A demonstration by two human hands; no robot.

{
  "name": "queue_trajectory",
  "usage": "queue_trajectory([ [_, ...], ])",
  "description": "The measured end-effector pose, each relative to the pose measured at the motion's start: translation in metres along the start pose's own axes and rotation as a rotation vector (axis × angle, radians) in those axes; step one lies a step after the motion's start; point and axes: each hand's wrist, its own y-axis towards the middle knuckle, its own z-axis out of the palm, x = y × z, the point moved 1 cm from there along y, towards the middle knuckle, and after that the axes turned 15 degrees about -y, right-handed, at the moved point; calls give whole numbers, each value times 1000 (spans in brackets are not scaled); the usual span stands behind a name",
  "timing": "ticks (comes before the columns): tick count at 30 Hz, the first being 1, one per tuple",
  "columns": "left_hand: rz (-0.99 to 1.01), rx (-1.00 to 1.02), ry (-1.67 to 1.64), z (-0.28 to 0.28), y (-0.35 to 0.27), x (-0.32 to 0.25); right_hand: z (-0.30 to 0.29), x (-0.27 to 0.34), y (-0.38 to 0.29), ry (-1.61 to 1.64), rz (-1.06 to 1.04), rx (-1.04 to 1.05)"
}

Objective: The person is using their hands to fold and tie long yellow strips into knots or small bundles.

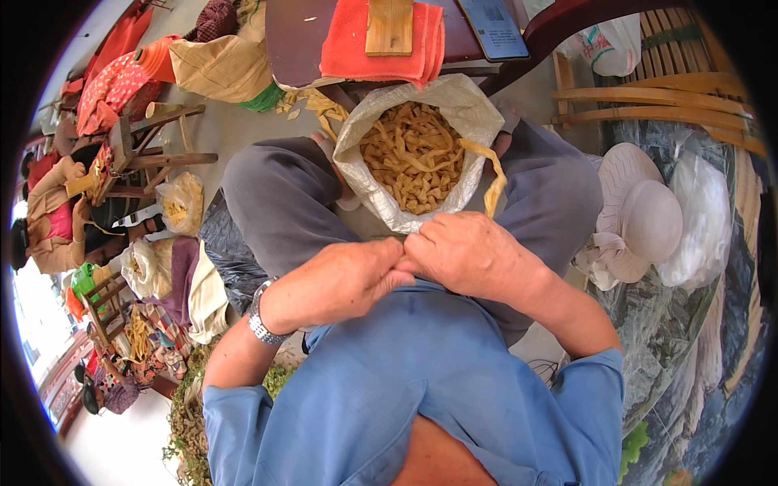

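Note:
My left hand, with a metal-banded watch on its wrist, meets my right hand fingertip to fingertip before my lap. A small tan bit shows between the pinched fingers, mostly hidden by them. From the white woven sack a long yellowish strip hangs over the right rim and runs down behind my right hand; its end is hidden there. Between my knees the sack stands with its mouth wide, holding many small folded tan pieces and some loose strips on top.
Beyond the sack, a red towel with a wooden block and a phone lie on a dark red surface. A sun hat and plastic bag are at right. Other people sit at left near a wooden stool.

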Motion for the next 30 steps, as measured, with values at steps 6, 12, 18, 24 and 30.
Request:
queue_trajectory([
  [6,-128,274,107,13,-28,-4,-18,22,-20,208,-32,176],
  [12,-109,176,120,3,-36,-9,-22,22,-19,289,8,106],
  [18,-151,-85,-440,0,-11,-5,-36,3,-7,597,330,93],
  [24,-63,-94,-168,15,-8,13,-18,1,-18,694,439,191],
  [30,-36,-223,-716,20,2,4,-15,-20,-13,1172,703,-2],
])
